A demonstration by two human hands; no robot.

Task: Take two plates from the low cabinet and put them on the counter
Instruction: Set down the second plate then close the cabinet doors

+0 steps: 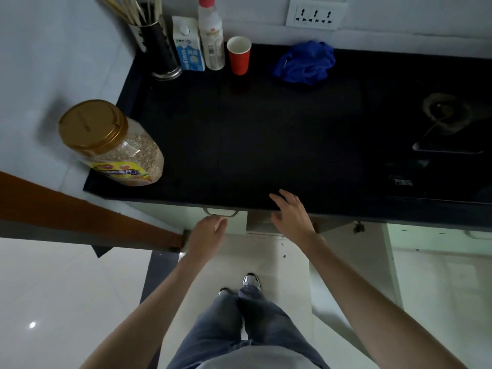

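Observation:
No plates show in the head view. The black counter [266,134] fills the middle of the frame. Below its front edge hangs a pale cabinet door [234,223] with a metal handle [221,212]. My left hand [207,235] reaches up to that handle, fingers loosely curled just under it; whether they grip it I cannot tell. My right hand [290,214] hovers at the counter's front edge with fingers spread and holds nothing. The cabinet's inside is hidden under the counter.
A gold-lidded oat jar [111,145] stands at the counter's left front. A utensil holder [157,46], milk carton [187,43], bottle [211,35] and red cup [239,55] line the back. A blue cloth [306,62] lies behind; a stove [442,134] sits right. A brown door [80,209] stands left.

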